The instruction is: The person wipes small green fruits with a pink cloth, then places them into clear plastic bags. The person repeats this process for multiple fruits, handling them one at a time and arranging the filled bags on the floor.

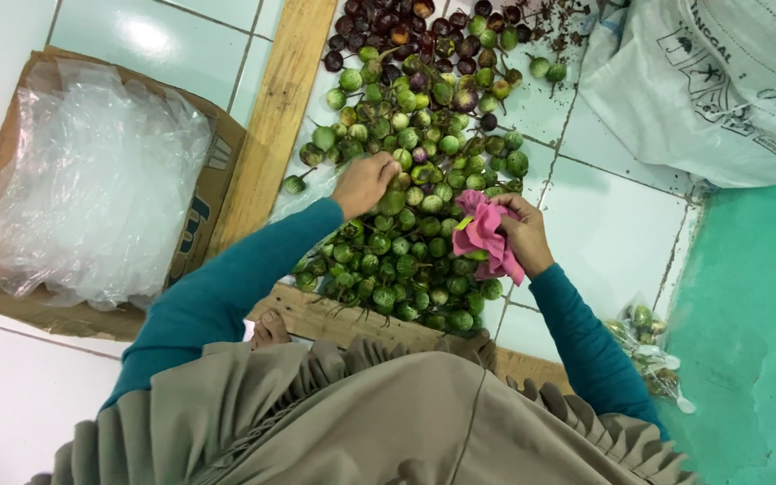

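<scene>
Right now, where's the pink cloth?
Head view, right of centre: pink cloth held in the right hand, over the pile of small green eggplants.

- The left hand [363, 184] reaches forward, fingers curled downward into a loose fist, knuckles up.
- The left arm stretches out from the body at a diagonal, sleeved in teal down to the wrist.
- The right hand [524, 235] sits closer to the body, its fingers closed in a grip, thumb side turned left.
- The right forearm, also in a teal sleeve, bends at the elbow and angles inward.
</scene>
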